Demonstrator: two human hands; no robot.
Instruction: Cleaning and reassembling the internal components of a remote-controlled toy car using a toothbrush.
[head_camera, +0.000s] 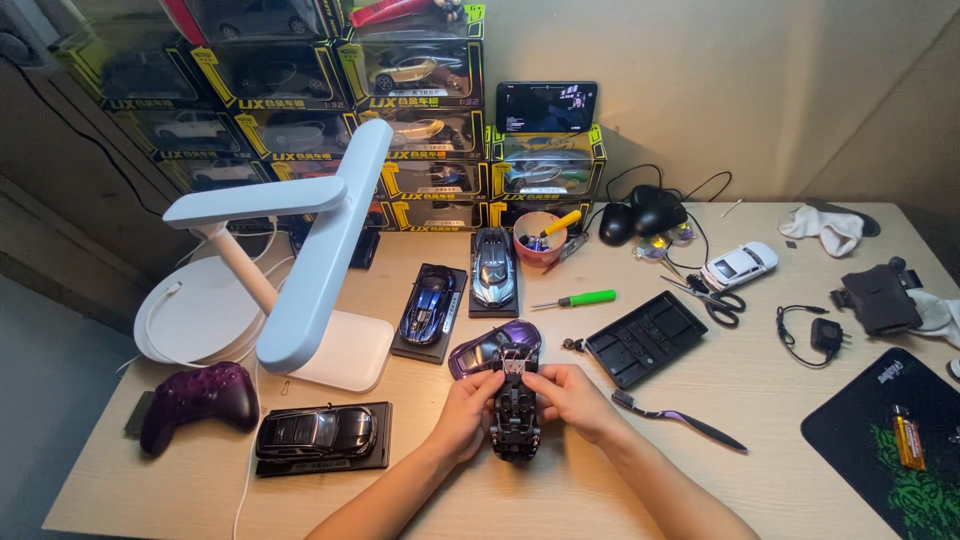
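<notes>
Both my hands grip a black toy car chassis lying lengthwise on the wooden table. My left hand holds its left side, my right hand its right side, thumbs near the front end. A purple car body shell lies just behind the chassis, touching its front. A black plastic base plate lies to the right. A green-handled screwdriver rests behind it, and a dark toothbrush lies right of my right hand.
A white desk lamp stands at left, beside a purple game controller and a black model car on a base. Two blue model cars stand mid-table. Stacked boxed cars line the wall. Scissors, a white car, a mouse pad lie right.
</notes>
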